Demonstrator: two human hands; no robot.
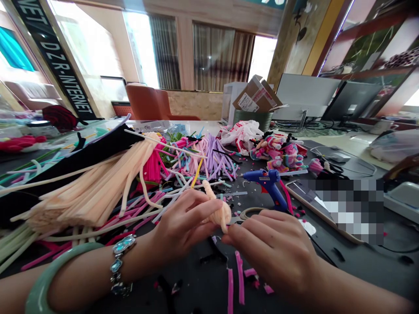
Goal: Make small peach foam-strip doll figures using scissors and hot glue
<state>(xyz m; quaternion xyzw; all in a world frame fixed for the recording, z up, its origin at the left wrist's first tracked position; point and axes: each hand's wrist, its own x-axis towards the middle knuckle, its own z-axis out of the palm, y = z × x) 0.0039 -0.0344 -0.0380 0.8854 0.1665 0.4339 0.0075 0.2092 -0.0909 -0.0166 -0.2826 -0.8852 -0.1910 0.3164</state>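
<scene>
Head view: peach fuzzy coil [225, 212] held up over surface [386, 261], well short of far edge. Left hand [183, 218] grip clamped on it; right hand [278, 244] fingertips bunched at its loose end, can't tell if clamped. Looks light, soft, springy, hardly slippery; probably crushes easily. Best hold: sides, lightly.

At centre frame, the left hand [185, 218] has its grip closed on a coiled peach stem [222, 213]; the right hand [278, 244] pinches its lower end. On the dark tabletop [206, 290], a peach bundle [98, 187] lies at left, a blue glue gun [270, 182] right of centre.
</scene>
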